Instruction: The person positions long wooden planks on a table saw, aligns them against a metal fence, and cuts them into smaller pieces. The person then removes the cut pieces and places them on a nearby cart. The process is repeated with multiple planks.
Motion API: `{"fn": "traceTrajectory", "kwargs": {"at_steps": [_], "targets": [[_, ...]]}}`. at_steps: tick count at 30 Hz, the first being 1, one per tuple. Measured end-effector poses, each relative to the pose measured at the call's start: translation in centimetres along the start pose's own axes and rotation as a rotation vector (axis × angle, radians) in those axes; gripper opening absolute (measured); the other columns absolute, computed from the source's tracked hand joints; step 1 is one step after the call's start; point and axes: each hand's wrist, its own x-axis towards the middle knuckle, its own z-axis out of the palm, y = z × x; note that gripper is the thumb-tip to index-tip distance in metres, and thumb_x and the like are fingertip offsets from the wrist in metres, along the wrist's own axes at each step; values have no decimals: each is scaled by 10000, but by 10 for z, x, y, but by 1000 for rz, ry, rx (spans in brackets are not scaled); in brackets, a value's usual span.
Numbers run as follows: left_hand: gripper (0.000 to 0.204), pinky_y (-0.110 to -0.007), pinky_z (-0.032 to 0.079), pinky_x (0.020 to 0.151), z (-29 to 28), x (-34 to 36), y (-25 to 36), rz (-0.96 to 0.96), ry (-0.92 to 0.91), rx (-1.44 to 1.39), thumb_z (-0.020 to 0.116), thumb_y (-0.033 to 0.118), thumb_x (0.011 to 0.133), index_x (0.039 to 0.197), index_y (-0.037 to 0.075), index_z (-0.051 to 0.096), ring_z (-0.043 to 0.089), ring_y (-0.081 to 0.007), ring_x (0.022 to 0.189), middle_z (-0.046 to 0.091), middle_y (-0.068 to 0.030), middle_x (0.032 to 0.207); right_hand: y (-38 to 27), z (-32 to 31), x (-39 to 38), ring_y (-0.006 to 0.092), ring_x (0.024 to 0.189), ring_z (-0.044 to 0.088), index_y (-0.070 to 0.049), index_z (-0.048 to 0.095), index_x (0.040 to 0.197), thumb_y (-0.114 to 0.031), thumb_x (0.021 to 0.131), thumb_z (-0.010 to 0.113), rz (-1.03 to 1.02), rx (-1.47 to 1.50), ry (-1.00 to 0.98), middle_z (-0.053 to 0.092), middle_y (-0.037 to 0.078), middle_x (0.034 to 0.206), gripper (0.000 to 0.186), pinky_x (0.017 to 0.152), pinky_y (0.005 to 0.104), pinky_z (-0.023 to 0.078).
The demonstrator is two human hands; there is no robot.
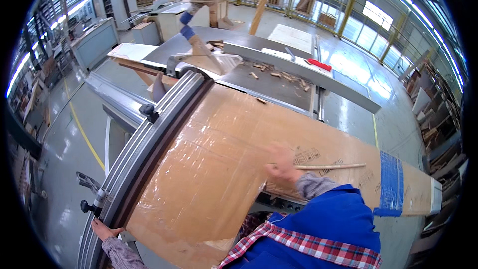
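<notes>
At the lower left, my left hand [104, 230] grips across the aluminium fence [158, 112] of a panel saw and the dark brown strip [167, 142] along it, thumb on the strip's side. My right hand [281, 163] is smeared by motion over a large sheet of brown cardboard [209, 159], which partly has a glossy clear film. Its fingers cannot be made out. Beside its wrist a thin wooden stick [338, 166] extends to the right over the cardboard; whether the hand touches it cannot be told.
Small wood offcuts [284, 75] litter the saw table [244, 80] beyond the cardboard. A clear blade guard [224, 63] with a dust hose stands there, near a long metal rip fence [298, 69] and a red push handle [318, 65]. Blue film [391, 184] wraps the cardboard's right end. Boards lean far right.
</notes>
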Motion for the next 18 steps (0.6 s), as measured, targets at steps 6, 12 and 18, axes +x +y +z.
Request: {"fn": "traceTrajectory", "kwargs": {"at_steps": [6,12,18], "targets": [[1305,-394,316,1081,-10,-14,0,-6,-43,30,930,425,263,1315,-67,334,341,-358,1275,373,-233,1332,39,-89,-127,335,1187,416,-40,490,1231,-356,734,683,273,-288,-131,471,149,1260,620,983,473,310],[1298,-361,380,1035,-14,-31,11,-31,0,52,940,429,270,1322,-44,348,414,-319,1211,413,-180,1276,46,-81,-167,313,1067,477,-86,562,1120,-293,790,656,422,-242,18,520,117,1132,401,941,447,345],[1258,-389,343,1060,-13,-59,9,30,-15,23,932,411,260,1270,-67,355,361,-347,1248,381,-212,1294,72,-95,-169,287,892,558,-95,618,1046,-282,838,622,366,-186,-24,570,95,917,279,792,400,446]]}}
